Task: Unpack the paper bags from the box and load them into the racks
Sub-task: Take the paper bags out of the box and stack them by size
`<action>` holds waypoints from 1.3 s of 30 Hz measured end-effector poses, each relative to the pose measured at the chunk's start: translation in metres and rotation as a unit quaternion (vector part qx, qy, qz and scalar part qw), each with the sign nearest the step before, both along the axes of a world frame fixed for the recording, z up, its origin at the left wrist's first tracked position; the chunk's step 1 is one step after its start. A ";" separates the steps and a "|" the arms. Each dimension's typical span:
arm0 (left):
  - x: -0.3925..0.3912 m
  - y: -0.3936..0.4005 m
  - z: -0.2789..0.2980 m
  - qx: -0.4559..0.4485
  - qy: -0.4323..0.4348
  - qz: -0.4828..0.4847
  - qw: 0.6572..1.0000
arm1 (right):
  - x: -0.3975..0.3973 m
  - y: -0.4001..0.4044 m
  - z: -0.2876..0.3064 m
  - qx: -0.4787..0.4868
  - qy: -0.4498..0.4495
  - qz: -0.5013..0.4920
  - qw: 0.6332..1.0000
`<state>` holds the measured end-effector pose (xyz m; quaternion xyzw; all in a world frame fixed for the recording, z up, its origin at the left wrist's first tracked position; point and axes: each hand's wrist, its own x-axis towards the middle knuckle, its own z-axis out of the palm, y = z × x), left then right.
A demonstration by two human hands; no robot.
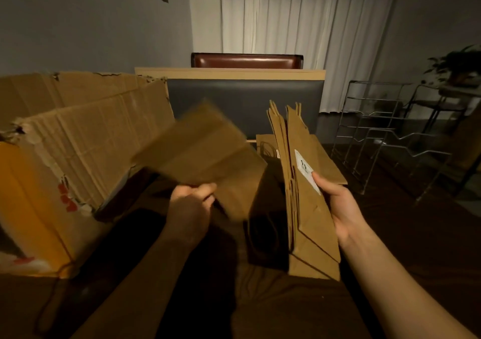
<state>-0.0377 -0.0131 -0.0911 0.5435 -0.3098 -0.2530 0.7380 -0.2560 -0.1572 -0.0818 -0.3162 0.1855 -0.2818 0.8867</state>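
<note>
Fingers (205, 191) of the left hand (191, 206) pinched one blurred paper bag (203, 153) beside the box (78, 140), the right hand (341, 208) gripped an upright stack (307, 208) — light, floppy, probably best held near the folded bases.

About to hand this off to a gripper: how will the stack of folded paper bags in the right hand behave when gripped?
The stack of bags stands upright in the right hand, so probably fairly stiff. Its top edges fan apart, so single bags may slip. Likely light.

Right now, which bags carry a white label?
The upright stack of paper bags in the right hand; its front bag has a white label. The left hand's bag shows none.
</note>
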 end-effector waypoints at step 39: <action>-0.047 0.014 -0.012 0.072 -0.126 -0.076 0.986 | 0.016 0.073 -0.004 -0.460 0.183 -0.146 0.856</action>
